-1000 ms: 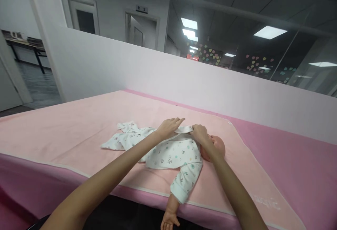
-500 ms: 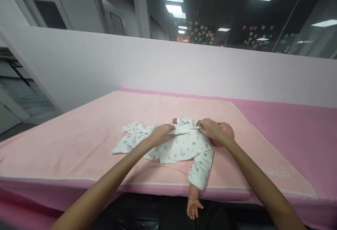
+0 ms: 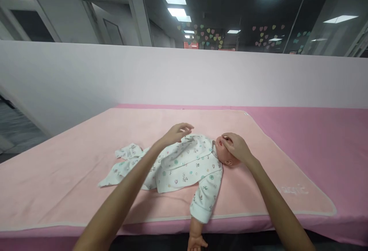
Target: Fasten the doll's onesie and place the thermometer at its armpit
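Observation:
A baby doll lies on its back, head to the right, one arm hanging over the near edge of the table. It wears a white patterned baby shirt, and white patterned trousers stretch out to the left. Just above the far side of the shirt is my left hand, fingers loosely bent and apart, with nothing in them. Over the doll's head hovers my right hand, its fingers extended and hiding part of the face; whether it touches the head I cannot tell. The doll's far arm is hidden.
A peach blanket lies under the doll, over a pink table cover. Behind the table rises a white partition with dark glass above it. The blanket's near border runs close to the table edge.
Both hands have let go of the shirt's front edge and lifted. The shirt front now lies across the doll's chest. The camera view has shifted, so the doll appears further left and lower.

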A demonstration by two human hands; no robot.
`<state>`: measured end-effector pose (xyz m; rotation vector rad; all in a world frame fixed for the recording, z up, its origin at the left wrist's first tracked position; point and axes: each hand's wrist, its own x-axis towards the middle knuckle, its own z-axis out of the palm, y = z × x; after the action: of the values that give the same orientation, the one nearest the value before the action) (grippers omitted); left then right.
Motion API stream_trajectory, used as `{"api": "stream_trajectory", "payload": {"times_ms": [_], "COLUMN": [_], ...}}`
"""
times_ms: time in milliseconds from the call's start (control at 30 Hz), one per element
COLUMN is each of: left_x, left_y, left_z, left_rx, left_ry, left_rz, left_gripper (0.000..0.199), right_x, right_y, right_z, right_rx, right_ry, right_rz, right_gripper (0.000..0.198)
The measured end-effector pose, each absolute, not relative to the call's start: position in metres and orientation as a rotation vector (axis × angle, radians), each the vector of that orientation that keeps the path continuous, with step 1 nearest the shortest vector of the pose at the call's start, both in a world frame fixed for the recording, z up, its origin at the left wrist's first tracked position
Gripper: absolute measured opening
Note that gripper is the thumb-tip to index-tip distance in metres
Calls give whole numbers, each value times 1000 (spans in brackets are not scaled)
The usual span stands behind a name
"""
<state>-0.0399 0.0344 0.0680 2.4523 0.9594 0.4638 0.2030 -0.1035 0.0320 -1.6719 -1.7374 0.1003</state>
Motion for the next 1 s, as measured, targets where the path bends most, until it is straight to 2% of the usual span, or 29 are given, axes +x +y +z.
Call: {"api": "stream_trajectory", "payload": {"times_ms": [67, 200, 467, 733, 900, 1000], "left_x": [-6, 26, 14, 15, 11, 9], "left_y": [47, 59, 44, 36, 34, 36], "left_z": [43, 6, 1, 0, 1, -2], "left_rx": [2529, 2545, 2315, 2301, 2349, 2360], "left_ry": [1261, 1590, 1858, 1866, 1863, 1865], "left_rz": [528, 125, 76, 81, 133, 149], "left_gripper": [44, 48, 68, 73, 70, 70], "right_x": [217, 235, 248, 245, 240, 243], "right_y": [-98, -84, -76, -86, -94, -95], "right_z": [29, 23, 11, -7, -13, -20], "right_rx": [-1716, -1682, -1595, -1282, -978, -941], "right_ry": [-1614, -1493, -1333, -878, -691, -687], "right_rz": [237, 455, 697, 962, 1473, 1558], "right_gripper": [27, 27, 28, 32, 54, 58]}}
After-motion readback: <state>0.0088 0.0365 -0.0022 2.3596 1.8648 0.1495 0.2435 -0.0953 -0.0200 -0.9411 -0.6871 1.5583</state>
